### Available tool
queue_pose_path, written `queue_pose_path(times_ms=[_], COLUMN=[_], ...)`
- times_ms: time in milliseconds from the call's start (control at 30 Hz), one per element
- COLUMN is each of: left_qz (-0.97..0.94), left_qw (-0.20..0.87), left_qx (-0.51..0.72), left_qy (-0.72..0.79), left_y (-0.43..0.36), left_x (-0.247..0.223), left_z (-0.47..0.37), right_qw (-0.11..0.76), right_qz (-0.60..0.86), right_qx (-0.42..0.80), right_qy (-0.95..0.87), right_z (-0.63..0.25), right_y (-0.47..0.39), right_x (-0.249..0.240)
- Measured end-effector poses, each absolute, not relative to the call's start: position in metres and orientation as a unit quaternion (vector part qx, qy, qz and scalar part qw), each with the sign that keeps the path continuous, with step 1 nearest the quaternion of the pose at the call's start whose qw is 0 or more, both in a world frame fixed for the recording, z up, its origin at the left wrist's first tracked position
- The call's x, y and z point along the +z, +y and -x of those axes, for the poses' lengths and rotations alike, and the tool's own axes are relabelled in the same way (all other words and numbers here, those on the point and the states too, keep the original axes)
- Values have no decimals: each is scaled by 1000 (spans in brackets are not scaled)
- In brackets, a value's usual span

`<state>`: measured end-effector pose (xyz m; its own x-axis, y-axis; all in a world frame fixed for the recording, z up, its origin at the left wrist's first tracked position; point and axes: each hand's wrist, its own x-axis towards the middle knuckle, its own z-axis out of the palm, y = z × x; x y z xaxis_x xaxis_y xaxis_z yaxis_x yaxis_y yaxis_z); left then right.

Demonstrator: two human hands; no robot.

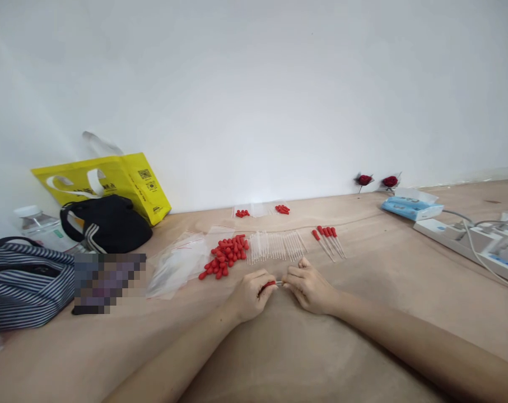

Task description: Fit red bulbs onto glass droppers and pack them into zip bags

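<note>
My left hand (254, 292) is closed around a red rubber dropper bulb (268, 285), part of which shows between the fingers. Facing it, my right hand (308, 288) pinches a clear dropper tube (279, 283). The tube's near end meets the bulb, though the fingers hide how deep it sits. Just beyond my left hand lies a pile of loose red bulbs (226, 254). A row of clear tubes (276, 246) lies side by side behind both hands. Several droppers with red bulbs on their tubes (330, 240) lie to the right of that row.
Clear plastic bags (180, 266) lie left of the bulbs, and bagged red bulbs (242, 213) rest by the wall. Farther left are a yellow bag (153, 193), a black cap (119, 224) and a striped pouch (31, 285). A power strip (467, 246) and blue tissue pack (411, 208) are right.
</note>
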<state>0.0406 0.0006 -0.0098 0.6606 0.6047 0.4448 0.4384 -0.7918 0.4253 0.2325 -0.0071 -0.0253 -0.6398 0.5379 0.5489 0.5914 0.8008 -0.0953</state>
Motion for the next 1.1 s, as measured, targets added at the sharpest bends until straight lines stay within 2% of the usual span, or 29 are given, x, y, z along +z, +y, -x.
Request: queue_pose_path(times_ms=[400, 533, 633, 733, 900, 1100], left_qz=[-866, -832, -781, -759, -793, -806], left_qw=[174, 179, 174, 187, 190, 185], left_qx=[303, 351, 412, 420, 377, 356], left_qy=[359, 391, 436, 461, 438, 436], left_y=[8, 13, 18, 20, 17, 14], left_x=[-5, -12, -19, -23, -20, -16], left_z=[-37, -34, -31, -29, -30, -31], right_qw=[239, 246, 295, 335, 240, 160], right_qz=[350, 373, 455, 597, 735, 765], right_qx=[-63, -75, -92, -107, -62, -29], right_qy=[-904, -891, -835, -721, -631, -623], right_z=[-249, -257, -267, -285, -309, -307], right_y=[-4, -1, 9, 24, 39, 38], right_x=[-7, -11, -17, -22, -24, -23])
